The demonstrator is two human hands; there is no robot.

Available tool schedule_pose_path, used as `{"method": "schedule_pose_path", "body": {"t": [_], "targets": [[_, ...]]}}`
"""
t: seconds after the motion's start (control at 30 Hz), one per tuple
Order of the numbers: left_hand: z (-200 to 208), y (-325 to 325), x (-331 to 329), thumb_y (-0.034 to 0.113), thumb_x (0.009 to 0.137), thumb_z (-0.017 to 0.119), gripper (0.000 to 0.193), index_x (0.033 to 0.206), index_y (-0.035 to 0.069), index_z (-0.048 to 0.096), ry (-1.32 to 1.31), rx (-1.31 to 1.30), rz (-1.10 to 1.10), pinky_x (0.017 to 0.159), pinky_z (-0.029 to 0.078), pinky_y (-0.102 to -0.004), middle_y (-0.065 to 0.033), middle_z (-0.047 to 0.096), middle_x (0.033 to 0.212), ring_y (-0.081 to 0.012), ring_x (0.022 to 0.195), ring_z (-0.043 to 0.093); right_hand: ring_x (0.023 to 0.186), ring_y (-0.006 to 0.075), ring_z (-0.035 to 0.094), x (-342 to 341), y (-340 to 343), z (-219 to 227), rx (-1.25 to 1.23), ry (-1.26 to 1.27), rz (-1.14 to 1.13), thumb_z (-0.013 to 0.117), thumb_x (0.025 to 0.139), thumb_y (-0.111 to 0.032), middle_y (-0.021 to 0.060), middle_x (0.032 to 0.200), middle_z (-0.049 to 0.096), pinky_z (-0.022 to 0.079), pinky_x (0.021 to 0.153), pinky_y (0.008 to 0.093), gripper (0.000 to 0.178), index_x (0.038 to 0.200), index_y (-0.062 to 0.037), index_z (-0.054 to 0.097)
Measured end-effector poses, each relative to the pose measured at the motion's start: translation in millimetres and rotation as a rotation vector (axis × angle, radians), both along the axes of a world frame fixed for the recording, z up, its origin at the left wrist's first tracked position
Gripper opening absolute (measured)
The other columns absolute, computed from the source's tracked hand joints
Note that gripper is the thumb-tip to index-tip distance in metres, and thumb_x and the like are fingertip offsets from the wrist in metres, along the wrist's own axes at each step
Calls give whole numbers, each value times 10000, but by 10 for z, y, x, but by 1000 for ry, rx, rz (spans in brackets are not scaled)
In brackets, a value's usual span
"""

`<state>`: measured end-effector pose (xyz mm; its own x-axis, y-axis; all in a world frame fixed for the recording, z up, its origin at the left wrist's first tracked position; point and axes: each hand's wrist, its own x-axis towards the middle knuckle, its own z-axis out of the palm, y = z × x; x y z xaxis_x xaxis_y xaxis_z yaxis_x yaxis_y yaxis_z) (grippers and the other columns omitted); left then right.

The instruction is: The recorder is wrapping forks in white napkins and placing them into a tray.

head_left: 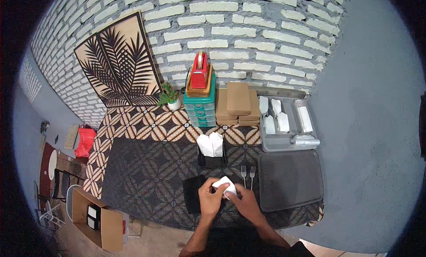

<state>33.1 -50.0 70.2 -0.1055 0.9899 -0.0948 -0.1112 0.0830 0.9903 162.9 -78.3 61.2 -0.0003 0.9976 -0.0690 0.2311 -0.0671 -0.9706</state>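
Both my hands meet over the near middle of the table on a small folded white paper napkin (225,182). My left hand (209,200) pinches its left side, and my right hand (246,204) grips it from the right with the thumb on top. Under my left hand lies a flat black cloth or pouch (191,198). Two forks, a left one (243,173) and a right one (252,173), lie side by side just beyond my right hand. Farther off, folded white napkins (210,144) stand in a black holder (213,162).
At right lies a dark grey tray (290,181); behind it, a grey compartment tray (288,140) holds wrapped white packets. Brown boxes (238,99), a green drawer unit (199,109) topped by a red tape dispenser (200,78), and a potted plant (171,97) line the wall. A cardboard box (112,228) stands lower left.
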Motion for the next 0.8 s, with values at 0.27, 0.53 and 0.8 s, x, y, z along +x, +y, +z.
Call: {"method": "schedule_pose_path", "body": {"t": [0.27, 0.53, 0.8], "targets": [[-77, 64, -42, -40, 688, 704, 169, 809, 57, 636, 373, 792, 97, 719, 457, -371, -55, 595, 819, -260, 796, 555, 867, 122, 577, 88, -89, -203, 383, -597, -280, 570, 937, -234, 65, 934, 647, 445, 797, 278, 243, 1049, -21, 601], [-387, -160, 45, 88, 621, 735, 265, 870, 179, 720, 686, 1168, -143, 741, 430, -348, 6, 464, 936, -192, 926, 464, 827, 112, 554, 315, -267, -139, -428, 780, -168, 573, 943, -258, 26, 880, 610, 442, 761, 255, 249, 1038, -30, 603], [-591, -123, 191, 30, 823, 662, 261, 1078, 56, 614, 160, 435, -214, 761, 462, -316, -84, 597, 944, -189, 806, 578, 721, 41, 501, 420, -196, -316, -324, 368, -243, 618, 916, -236, -29, 798, 566, 392, 628, 196, 213, 960, -29, 599]]}}
